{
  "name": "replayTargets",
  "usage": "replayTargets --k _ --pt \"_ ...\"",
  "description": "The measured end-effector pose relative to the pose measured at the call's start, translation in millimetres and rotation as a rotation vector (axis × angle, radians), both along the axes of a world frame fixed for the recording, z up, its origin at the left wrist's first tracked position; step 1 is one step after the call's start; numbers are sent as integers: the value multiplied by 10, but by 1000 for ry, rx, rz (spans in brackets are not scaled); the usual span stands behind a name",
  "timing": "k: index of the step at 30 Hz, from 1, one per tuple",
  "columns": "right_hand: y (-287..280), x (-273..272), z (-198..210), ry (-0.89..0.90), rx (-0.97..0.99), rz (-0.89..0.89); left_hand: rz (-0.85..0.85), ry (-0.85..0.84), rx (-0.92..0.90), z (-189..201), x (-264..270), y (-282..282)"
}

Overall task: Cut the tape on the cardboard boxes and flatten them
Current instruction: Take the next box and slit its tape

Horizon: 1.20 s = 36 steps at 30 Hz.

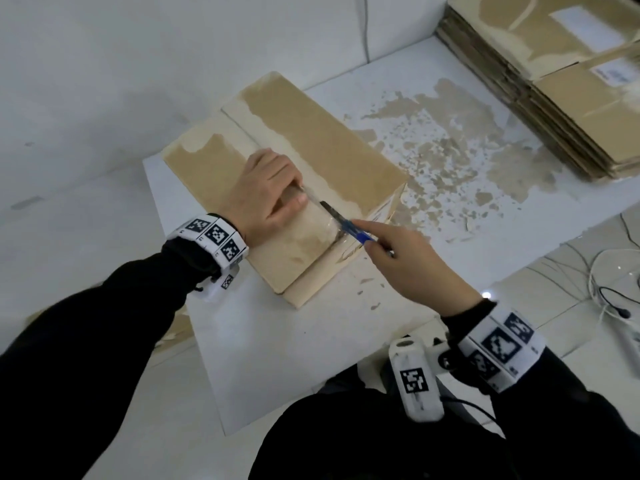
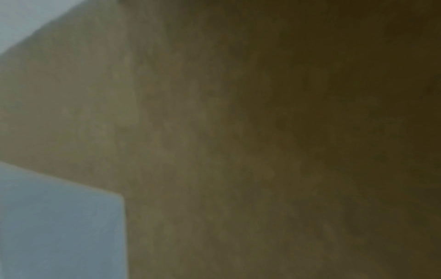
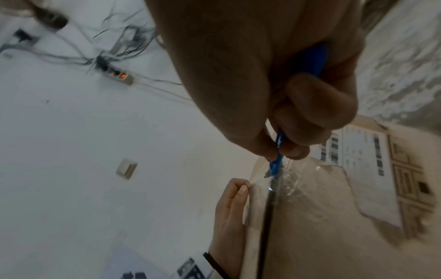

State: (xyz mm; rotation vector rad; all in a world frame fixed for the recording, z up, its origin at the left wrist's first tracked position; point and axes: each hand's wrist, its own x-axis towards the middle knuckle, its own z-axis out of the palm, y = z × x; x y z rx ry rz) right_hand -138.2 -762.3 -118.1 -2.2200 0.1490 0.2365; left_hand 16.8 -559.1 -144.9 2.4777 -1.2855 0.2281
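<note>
A brown cardboard box lies on the white table, its top seam running toward me. My left hand rests on the left top flap beside the seam, fingers curled and thumb against the flap edge; the right wrist view shows this left hand too. My right hand grips a blue utility knife, index finger laid along its back. The blade sits in the seam under clear tape at the near end. The left wrist view is filled by blurred cardboard.
A stack of flattened cardboard lies at the back right of the table. Between it and the box the table surface is scuffed brown. Cables and a white device lie on the floor at right, along with a power strip.
</note>
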Motion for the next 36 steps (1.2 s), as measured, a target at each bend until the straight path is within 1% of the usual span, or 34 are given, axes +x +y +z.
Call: replayTargets --k 4,7,8,11,12,13,16,17,19,20,21,22,23,24,25,27,30,31,32,33,36 --pt "-130 -92 134 90 32 51 17 -37 -22 -8 -23 2" --pt "-176 -16 90 140 111 25 13 -43 -57 -21 -28 -8" --pt "-146 -11 93 157 132 52 16 -44 -74 -13 -26 -22" --pt "-74 -204 90 234 194 246 35 -51 -111 29 -19 -36" --pt "-88 -293 123 230 207 258 35 -57 -109 29 -14 -29" --pt "-146 -337 137 186 187 224 37 -74 -90 30 -9 -16" --pt "-352 -285 142 -18 8 71 11 -72 42 27 21 -16" --pt "-381 -243 138 -60 -32 73 -10 -103 106 58 54 -16" --pt "-340 -177 100 -89 -111 181 -52 -164 271 195 94 -55" --pt "-298 -162 58 -95 -137 232 -43 -151 382 287 81 -97" --pt "-263 -148 -3 -98 -146 255 -1 -102 506 382 56 -163" --pt "-235 -136 -49 -109 -157 274 84 -18 594 422 32 -218" --pt "-219 -123 -90 -129 -174 286 192 95 640 459 11 -285" --pt "-201 -114 -99 -154 -199 299 308 218 602 471 14 -343" --pt "-200 -106 -105 -178 -236 316 423 371 490 485 14 -395" --pt "-207 -94 -72 -220 -311 358 581 684 172 429 26 -424" --pt "-231 -47 -53 -229 -332 394 745 928 -214 261 -98 -430" --pt "-242 -30 -69 -226 -321 405 826 983 -363 198 -157 -449" --pt "-228 -13 -77 -232 -321 412 891 1002 -479 141 -192 -457" --pt "-232 -16 -73 -241 -338 421 933 987 -554 93 -242 -490" --pt "-315 -89 -11 -277 -458 419 978 945 -604 59 -289 -587"
